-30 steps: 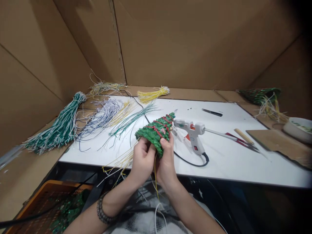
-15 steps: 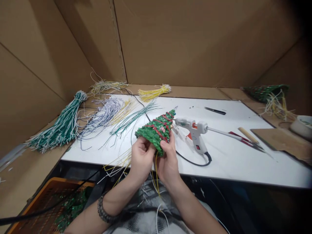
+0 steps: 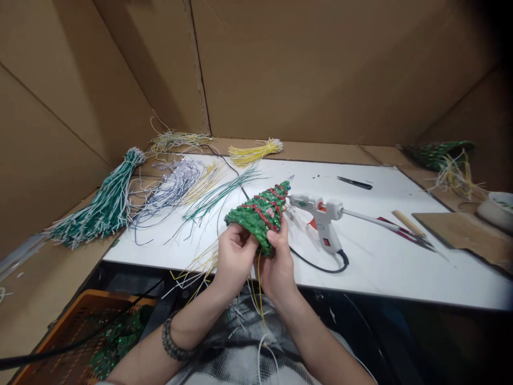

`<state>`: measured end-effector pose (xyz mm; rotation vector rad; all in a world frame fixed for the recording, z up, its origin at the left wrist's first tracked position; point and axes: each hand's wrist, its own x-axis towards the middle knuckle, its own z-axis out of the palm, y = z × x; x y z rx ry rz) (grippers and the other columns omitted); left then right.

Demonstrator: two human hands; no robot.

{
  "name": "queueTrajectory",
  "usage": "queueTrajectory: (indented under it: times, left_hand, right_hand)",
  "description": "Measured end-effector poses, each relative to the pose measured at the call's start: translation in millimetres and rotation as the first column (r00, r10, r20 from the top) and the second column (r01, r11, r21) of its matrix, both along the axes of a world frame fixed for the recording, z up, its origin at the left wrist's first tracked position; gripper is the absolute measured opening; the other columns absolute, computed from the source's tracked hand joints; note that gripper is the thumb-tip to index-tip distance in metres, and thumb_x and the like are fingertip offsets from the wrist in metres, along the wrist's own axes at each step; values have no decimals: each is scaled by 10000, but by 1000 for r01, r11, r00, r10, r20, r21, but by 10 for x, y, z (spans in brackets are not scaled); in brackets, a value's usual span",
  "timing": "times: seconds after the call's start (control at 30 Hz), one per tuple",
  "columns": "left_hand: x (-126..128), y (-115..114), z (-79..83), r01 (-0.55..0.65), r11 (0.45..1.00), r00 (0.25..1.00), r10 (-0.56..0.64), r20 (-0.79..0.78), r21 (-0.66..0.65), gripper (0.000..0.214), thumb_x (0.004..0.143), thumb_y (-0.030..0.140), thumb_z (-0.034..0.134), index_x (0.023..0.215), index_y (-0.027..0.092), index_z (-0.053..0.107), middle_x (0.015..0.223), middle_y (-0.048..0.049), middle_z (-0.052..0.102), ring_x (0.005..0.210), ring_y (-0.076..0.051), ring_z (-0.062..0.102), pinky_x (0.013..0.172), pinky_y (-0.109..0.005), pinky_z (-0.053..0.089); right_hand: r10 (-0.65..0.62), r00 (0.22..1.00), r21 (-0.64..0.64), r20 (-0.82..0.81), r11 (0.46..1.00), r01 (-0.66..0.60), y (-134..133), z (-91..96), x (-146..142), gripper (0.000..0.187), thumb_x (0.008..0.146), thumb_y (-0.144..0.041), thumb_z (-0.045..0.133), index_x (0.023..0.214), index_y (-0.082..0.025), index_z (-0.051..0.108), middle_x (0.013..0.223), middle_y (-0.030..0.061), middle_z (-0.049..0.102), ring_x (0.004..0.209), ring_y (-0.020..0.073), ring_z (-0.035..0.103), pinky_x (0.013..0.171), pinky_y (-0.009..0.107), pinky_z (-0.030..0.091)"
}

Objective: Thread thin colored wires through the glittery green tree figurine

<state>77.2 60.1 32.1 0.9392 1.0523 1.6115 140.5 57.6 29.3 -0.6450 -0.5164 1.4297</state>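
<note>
A small green Christmas tree [image 3: 258, 214] with red garland and tiny ornaments lies tilted between my hands, its pale tip pointing away to the upper right. My left hand [image 3: 235, 256] is closed at the tree's open base, its fingertips reaching under the rim and partly hidden. Along the right side, my right hand [image 3: 278, 262] grips the tree, thumb on the green surface. Yellow and white wires [image 3: 259, 289] hang from the base towards my lap. Just right of the tree, a white glue gun [image 3: 324, 219] stands on the white board [image 3: 385, 256].
Green-and-white wire bundles [image 3: 104, 203], purple wires [image 3: 172, 187] and yellow wires [image 3: 256, 152] lie left and behind. A black-handled tool [image 3: 355, 183], red-handled pliers [image 3: 409, 235] and a brown board [image 3: 457, 230] are on the right. An orange basket [image 3: 52, 337] stands lower left.
Both hands keep hold of the tree, which has barely moved. The whole view has shifted very slightly.
</note>
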Motion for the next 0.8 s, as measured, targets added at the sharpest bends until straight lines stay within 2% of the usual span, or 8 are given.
queueTrajectory:
  times: [0.57,0.8]
  left_hand:
    - [-21,9,-50,-4,1000,999,5,42,-27,230,582,201,867,708,149,682,661,-34,752,600,-167,675,628,-265,519]
    - [-21,5,-21,36,999,999,-36,16,8,200,583,218,865,696,152,714,704,-52,773,643,-191,704,682,-298,560]
  right_hand:
    - [23,999,36,25,999,-24,-10,1,14,752,713,-328,691,1408,-338,402,1247,14,677,1108,227,661,1024,433,519]
    - [58,998,28,13,998,-58,-15,-17,53,879,688,-337,693,1477,-363,307,1335,13,638,1137,229,654,1016,434,527]
